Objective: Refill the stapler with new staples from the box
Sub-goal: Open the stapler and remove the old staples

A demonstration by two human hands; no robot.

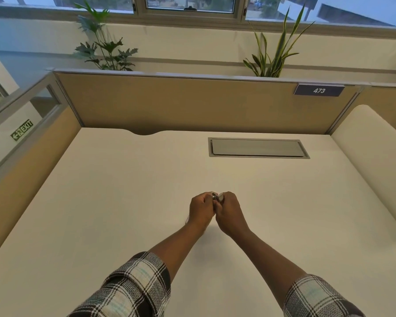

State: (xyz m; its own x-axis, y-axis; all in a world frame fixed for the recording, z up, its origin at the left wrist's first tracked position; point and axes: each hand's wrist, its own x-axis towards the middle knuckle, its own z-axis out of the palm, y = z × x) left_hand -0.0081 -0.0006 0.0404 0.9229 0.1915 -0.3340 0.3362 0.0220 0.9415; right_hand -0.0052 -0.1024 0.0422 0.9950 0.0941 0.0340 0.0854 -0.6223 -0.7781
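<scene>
I see my left hand (200, 208) and right hand (229, 211) closed together around a small metallic object (216, 196), probably the stapler, above the desk (124, 191). Next, I judge, comes loading staples; no box visible.

Both arms reach straight out from the bottom of the shot and angle in toward each other, so the hands meet in the middle; left hand (200, 208) and right hand (229, 212) are pressed knuckle to knuckle, fingers curled in tight, backs facing up; both are pinched around something small and shiny at the fingertips, too tiny to make out; forearms bare, plaid sleeves (133, 287) pushed up near the elbows.
</scene>
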